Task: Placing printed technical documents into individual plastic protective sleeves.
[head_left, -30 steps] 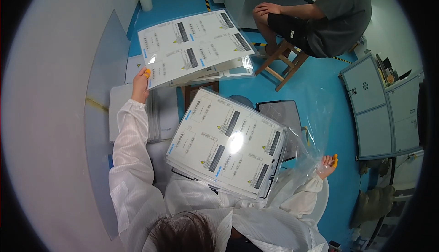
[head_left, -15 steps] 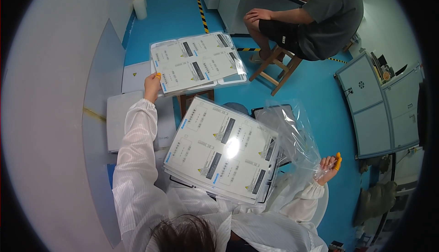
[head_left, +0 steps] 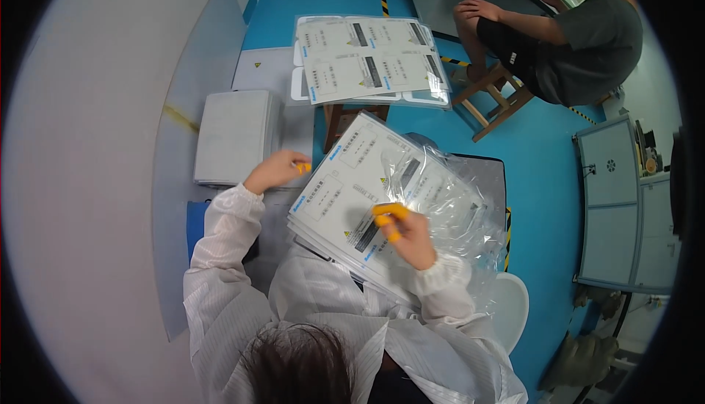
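Observation:
A stack of white printed sheets (head_left: 334, 184) lies slantwise in front of my body. Each sheet bears label panels with dark bars and yellow triangles. Crumpled clear plastic film (head_left: 459, 213) covers the stack's right part and hangs past its edge. My left hand (head_left: 277, 171) is just beside the stack's left corner, fingers stretched toward it and holding nothing. Over the middle of the sheets is my right hand (head_left: 411, 239), finger and thumb apart, with nothing visible between them. Both hands wear yellow finger cots.
Ahead, a second pile of printed sheets (head_left: 367, 63) rests on a wooden stool (head_left: 345, 125). A thick white stack (head_left: 233, 136) stands at the left by a leaning panel (head_left: 194, 118). A person (head_left: 580, 52) sits on another stool at the far right; grey cabinets (head_left: 609, 206) stand right.
My left hand has let go of the far sheet pile and come back toward the near stack. My right hand has released the plastic film and moved left over the sheets; the film has settled.

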Motion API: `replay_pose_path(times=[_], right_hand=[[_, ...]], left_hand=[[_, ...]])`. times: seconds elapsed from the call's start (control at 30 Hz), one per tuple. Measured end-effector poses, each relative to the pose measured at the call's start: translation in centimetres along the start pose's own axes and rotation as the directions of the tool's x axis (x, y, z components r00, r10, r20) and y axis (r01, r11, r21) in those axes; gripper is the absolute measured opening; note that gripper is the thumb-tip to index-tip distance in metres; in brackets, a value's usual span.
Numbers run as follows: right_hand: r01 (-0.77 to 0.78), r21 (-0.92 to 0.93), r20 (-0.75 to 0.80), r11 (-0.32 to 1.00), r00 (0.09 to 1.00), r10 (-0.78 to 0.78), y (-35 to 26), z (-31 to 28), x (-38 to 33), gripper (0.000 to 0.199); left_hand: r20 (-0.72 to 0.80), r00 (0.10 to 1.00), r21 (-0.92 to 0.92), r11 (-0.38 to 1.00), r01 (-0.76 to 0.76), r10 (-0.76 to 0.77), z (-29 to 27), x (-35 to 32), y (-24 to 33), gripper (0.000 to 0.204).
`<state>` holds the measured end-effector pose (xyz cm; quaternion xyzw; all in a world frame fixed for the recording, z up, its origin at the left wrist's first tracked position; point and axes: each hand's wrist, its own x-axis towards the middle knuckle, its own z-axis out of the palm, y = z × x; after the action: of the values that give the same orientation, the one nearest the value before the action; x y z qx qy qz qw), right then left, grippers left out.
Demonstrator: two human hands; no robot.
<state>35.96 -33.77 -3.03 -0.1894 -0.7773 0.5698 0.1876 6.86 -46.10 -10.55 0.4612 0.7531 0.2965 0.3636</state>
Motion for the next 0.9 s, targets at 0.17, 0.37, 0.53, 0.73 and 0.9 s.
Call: replay_pose_path(times=[0.17, 0.37, 0.53, 0.73, 0.9], right_hand=[[0.013, -0.337, 0.135, 0.941, 0.990, 0.034, 6.7, 5.4, 2.8, 0.018], [-0.085, -0.199, -0.205, 0.976, 0.978, 0.043, 7.6, 5.4, 4.7, 0.014], [-0.149, -0.180, -0.266, 0.972, 0.959, 0.097, 8.1, 3.6, 6.3, 0.011], [-0.162, -0.153, -0.402, 0.975, 0.911, 0.089, 8.7, 1.5, 8.2, 0.014], [-0.120, -0.120, -0.236, 0.985, 0.968, 0.089, 6.6, 2.0, 6.8, 0.015]], left_hand=[[0.072, 0.989, 0.055, 0.990, 0.129, -0.133, 2.3, -4.0, 3.1, 0.031], [-0.165, 0.986, 0.195, 0.980, 0.039, -0.006, 3.1, -5.5, 3.2, 0.034], [-0.158, 0.987, 0.069, 0.997, -0.033, 0.044, 1.9, -5.5, 4.2, 0.036], [0.002, 0.998, -0.550, 0.834, 0.049, -0.057, 1.4, -6.2, 3.1, 0.050], [-0.052, 0.998, -0.640, 0.769, -0.015, -0.024, 1.3, -7.1, 4.7, 0.052]])
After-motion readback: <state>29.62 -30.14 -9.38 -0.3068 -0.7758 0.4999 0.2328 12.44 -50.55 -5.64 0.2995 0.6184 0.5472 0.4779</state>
